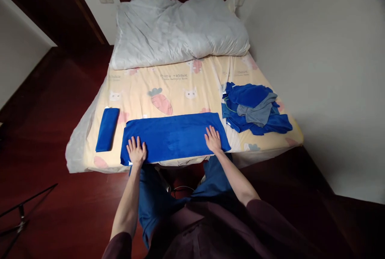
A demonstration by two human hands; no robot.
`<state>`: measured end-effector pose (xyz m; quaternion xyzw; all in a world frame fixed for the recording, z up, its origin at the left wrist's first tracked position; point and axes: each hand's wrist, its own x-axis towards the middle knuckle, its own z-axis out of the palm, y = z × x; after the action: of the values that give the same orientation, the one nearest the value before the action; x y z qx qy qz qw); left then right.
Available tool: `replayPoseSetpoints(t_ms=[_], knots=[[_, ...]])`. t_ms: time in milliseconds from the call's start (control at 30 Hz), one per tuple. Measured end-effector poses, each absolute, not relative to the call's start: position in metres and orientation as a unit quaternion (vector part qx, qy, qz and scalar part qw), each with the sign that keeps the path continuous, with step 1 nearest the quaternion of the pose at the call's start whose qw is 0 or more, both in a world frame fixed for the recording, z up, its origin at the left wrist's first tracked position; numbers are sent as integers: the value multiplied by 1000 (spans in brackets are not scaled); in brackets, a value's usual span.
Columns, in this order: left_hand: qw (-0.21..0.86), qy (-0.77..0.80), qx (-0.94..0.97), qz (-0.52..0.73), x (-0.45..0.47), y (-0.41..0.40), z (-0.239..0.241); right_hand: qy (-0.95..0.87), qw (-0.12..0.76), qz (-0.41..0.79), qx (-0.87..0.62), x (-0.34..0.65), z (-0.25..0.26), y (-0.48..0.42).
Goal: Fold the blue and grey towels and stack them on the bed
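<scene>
A blue towel (174, 134) lies spread as a long rectangle along the near edge of the bed. My left hand (136, 151) rests flat on its left end, fingers spread. On its right end my right hand (213, 140) lies palm down, also with the fingers apart. Left of the towel sits a folded blue cloth (107, 129), a narrow, neat bundle. A loose heap of blue cloths (249, 94) lies to the right, with a grey cloth (259, 110) on top of it.
A rumpled pale quilt (180, 28) covers the far end of the bed. The bed wears a yellow printed sheet (180, 90). A wall (331, 90) stands on the right. Dark metal stand legs (22, 217) reach over the red floor (60, 110) at lower left.
</scene>
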<state>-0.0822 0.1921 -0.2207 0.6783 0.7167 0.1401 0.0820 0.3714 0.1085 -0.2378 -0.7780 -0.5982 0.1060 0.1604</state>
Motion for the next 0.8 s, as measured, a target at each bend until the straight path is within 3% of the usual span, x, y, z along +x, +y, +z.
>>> replayPoseSetpoints(t_ms=[167,800], knots=[[57,762,628,145,-102,185,-222,-547,136,70,-823,426,-246,83],[52,767,622,151,-98,179,-222,-542,117,43,-831,424,-254,79]])
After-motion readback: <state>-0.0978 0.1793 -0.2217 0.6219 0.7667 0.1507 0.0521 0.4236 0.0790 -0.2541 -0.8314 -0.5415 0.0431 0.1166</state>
